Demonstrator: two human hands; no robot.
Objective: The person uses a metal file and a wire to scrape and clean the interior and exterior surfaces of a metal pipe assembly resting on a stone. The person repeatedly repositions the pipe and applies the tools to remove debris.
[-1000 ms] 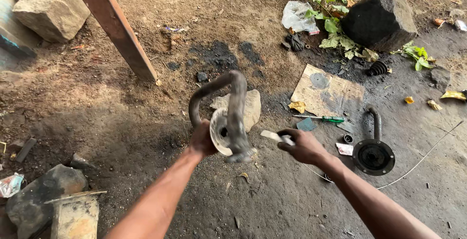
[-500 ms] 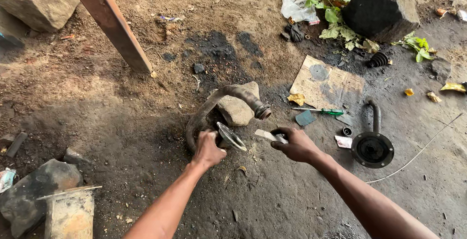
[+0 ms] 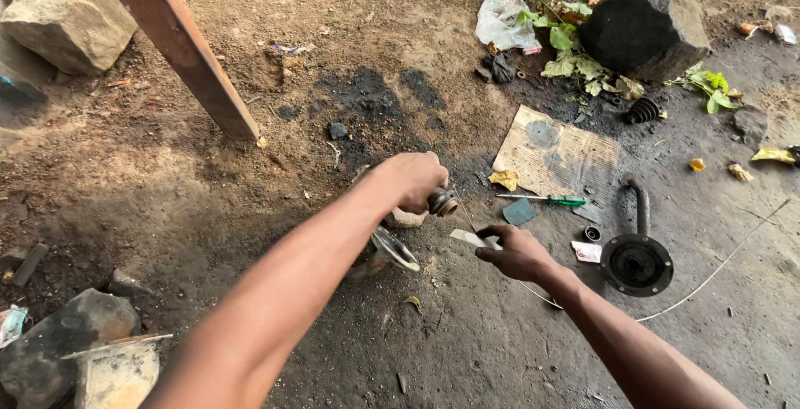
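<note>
The left hand [image 3: 414, 180] grips the metal part [image 3: 392, 246] to steady it on the ground [image 3: 467, 342], while the right hand [image 3: 515, 252] is closed around a pale flat tool [image 3: 468, 238].

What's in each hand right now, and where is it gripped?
The left hand grips the curved metal part near its threaded end. The right hand holds a small pale flat piece by one end.

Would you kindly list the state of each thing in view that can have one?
left hand: closed over a metal part, which lies on the ground
right hand: gripping a pale flat piece
screwdriver: lying flat, untouched
cardboard: flat, stained
</note>
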